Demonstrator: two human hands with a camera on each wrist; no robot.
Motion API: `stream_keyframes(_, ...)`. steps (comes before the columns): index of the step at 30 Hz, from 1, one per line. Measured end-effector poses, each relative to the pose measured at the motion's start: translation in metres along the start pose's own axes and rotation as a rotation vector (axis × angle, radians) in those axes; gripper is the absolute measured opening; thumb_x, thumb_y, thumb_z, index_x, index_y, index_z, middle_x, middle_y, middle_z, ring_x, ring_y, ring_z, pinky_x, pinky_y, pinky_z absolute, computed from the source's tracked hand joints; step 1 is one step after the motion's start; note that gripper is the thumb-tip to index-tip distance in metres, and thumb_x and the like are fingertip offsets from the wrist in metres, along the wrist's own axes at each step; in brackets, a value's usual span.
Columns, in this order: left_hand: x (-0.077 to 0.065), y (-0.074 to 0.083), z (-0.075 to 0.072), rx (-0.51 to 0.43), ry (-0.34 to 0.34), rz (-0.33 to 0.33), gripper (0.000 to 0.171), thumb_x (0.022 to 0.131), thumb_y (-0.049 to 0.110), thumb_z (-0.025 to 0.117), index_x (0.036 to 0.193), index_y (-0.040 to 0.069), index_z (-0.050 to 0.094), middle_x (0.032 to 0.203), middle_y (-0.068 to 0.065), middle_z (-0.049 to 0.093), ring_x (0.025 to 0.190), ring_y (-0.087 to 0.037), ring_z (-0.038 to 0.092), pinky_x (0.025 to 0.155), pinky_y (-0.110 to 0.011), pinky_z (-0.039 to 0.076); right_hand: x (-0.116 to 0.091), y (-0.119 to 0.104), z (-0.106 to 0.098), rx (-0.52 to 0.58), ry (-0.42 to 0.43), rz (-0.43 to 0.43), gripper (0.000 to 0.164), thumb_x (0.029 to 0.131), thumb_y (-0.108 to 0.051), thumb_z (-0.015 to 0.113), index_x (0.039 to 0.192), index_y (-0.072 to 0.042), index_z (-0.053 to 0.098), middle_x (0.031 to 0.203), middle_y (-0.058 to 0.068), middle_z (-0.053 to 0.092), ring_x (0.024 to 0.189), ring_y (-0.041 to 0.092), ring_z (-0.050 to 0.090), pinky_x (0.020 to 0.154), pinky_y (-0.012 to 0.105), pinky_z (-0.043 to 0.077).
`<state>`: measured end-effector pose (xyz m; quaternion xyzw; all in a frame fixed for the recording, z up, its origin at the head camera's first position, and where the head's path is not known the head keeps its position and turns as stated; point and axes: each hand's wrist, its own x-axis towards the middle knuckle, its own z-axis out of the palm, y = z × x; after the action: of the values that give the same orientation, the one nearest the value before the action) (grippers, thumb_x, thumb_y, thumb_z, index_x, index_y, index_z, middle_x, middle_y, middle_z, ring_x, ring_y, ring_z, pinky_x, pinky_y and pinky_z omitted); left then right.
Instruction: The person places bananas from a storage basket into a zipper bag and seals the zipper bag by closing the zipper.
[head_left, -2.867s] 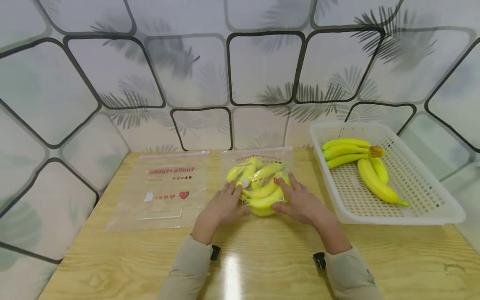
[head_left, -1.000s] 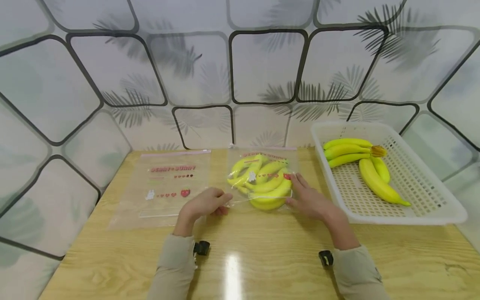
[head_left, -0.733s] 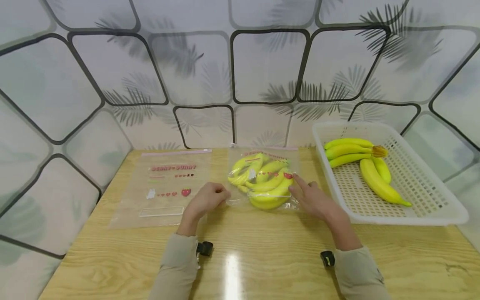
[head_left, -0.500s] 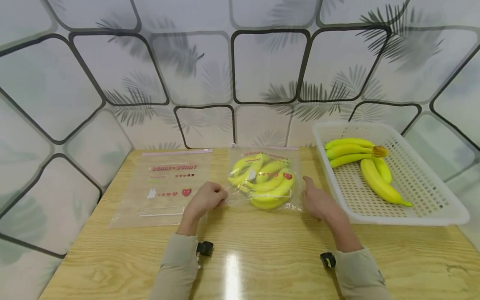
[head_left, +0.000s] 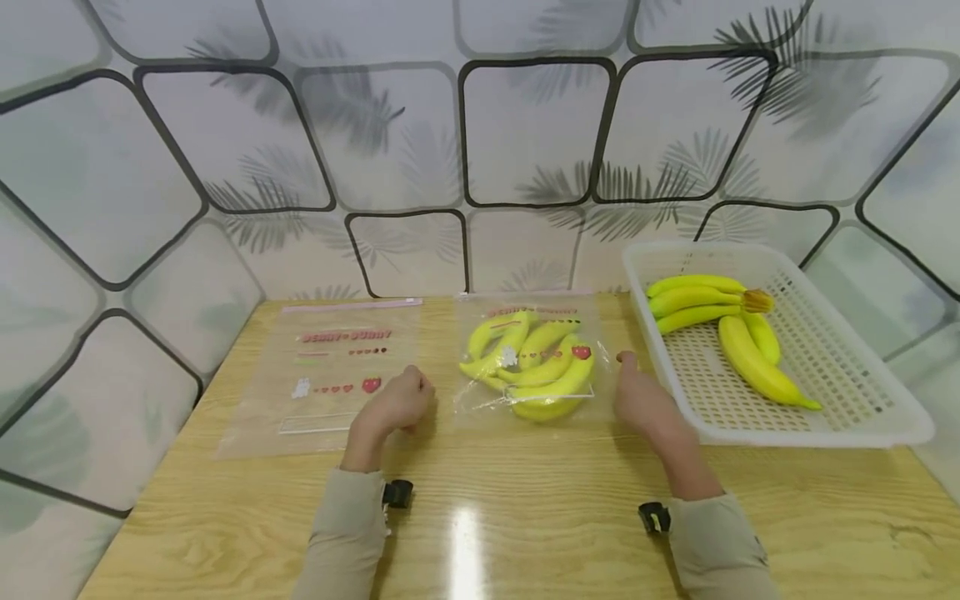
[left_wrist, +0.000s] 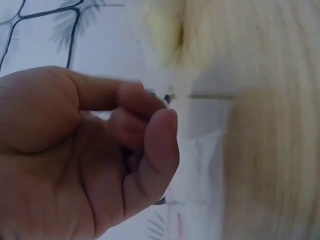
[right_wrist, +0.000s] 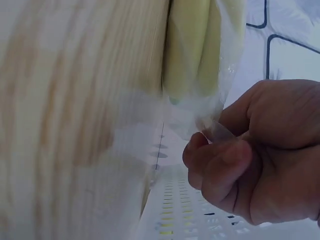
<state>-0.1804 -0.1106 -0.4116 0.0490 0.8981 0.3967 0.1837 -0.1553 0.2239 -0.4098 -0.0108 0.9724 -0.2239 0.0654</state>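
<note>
Clear plastic zip bag with red print [head_left: 480,396] lies flat on the light wood-grain table [head_left: 555,517], between the hands, pale zip strip on the far edge; several glossy yellow bananas [head_left: 551,390] inside; right hand [head_left: 648,408] pinches film at the bag's right edge, seen in the right wrist view; left hand [head_left: 393,404] just off the left edge, fingers loosely curled, nothing visible in them. Handling, my read: film thin, limp, slick, will crease and slide; load moderate and loose, likely to shift and roll if tipped; bananas look firm, could be imitation; best hold is the free film at both side edges, pinched deep, or palms under the fruit; avoid hanging it all off one corner or the zip strip.
</note>
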Motion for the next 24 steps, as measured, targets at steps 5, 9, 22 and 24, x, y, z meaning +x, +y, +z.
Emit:
stream_keyframes(5,-0.003,0.008,0.000,0.060,-0.073,0.053,0.036,0.104,0.026,0.049,0.080,0.001,0.058,0.061,-0.006,0.055,0.048,-0.013,0.041,0.050,-0.026,0.039,-0.002,-0.004,-0.004,-0.040,-0.022,0.025,0.049,0.094,0.001,0.035,0.140,0.010,0.024,0.089,0.029,0.062,0.079,0.035,0.062,0.063,0.046,0.050)
stream_keyframes(9,-0.003,0.012,0.005,0.121,-0.097,0.102,0.034,0.103,0.022,0.053,0.074,0.005,0.058,0.060,-0.003,0.052,0.050,-0.012,0.039,0.048,-0.024,0.034,-0.004,-0.010,-0.004,-0.043,-0.013,0.030,0.049,0.096,0.000,0.036,0.142,0.009,0.023,0.100,0.037,0.060,0.089,0.043,0.064,0.070,0.052,0.052)
stream_keyframes(22,-0.022,0.011,-0.025,0.194,0.049,0.095,0.020,0.101,0.019,0.051,0.104,0.000,0.058,0.076,-0.009,0.059,0.060,-0.016,0.044,0.055,-0.028,0.037,-0.015,-0.028,-0.008,-0.047,0.104,0.011,0.051,0.100,-0.007,0.036,0.148,0.007,0.023,0.129,0.042,0.039,0.115,0.056,0.047,0.089,0.062,0.046)
stream_keyframes(24,-0.029,0.002,-0.031,0.224,0.071,0.081,0.021,0.100,0.019,0.052,0.104,0.000,0.058,0.076,-0.008,0.056,0.062,-0.017,0.044,0.056,-0.029,0.037,-0.021,-0.039,-0.006,-0.023,0.149,-0.075,0.052,0.100,-0.008,0.042,0.148,0.007,0.027,0.131,0.040,0.040,0.120,0.056,0.043,0.093,0.064,0.043)
